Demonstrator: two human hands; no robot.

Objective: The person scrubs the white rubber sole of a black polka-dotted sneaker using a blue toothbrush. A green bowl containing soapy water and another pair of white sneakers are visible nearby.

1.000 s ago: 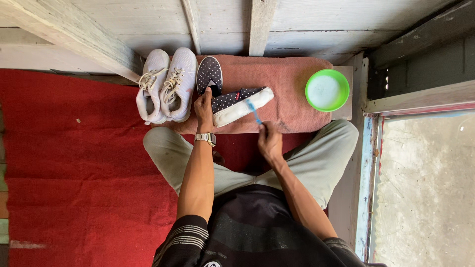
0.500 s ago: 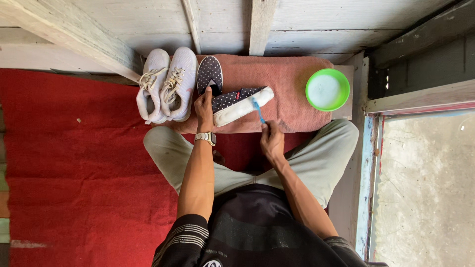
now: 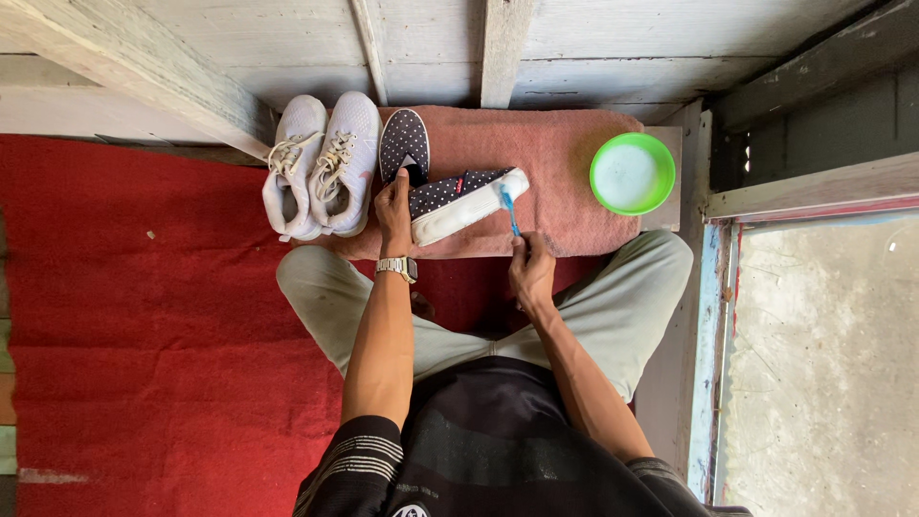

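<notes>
A dark blue shoe with white dots (image 3: 458, 199) lies on its side on a pink towel (image 3: 565, 163), so its thick white sole faces the person. The towel is spread on the floor in front of the person's crossed legs.

The left hand (image 3: 392, 209) is wrapped around the heel end of the shoe and holds it in place. There is a watch (image 3: 396, 269) on that wrist. The right hand (image 3: 529, 271) is closed around the handle of a blue toothbrush (image 3: 509, 209). The brush end touches the white sole near the toe.

A second dotted shoe (image 3: 404, 143) lies flat on the towel, just behind the left hand. Next to it, on the left, sit two white sneakers with laces (image 3: 321, 165), side by side and touching each other.

On the right end of the towel is a green bowl (image 3: 632, 173) with cloudy white water in it. It is well apart from the shoe.

A red carpet (image 3: 144, 316) covers the floor on the left. Grey wooden boards (image 3: 613, 48) are behind the towel.
</notes>
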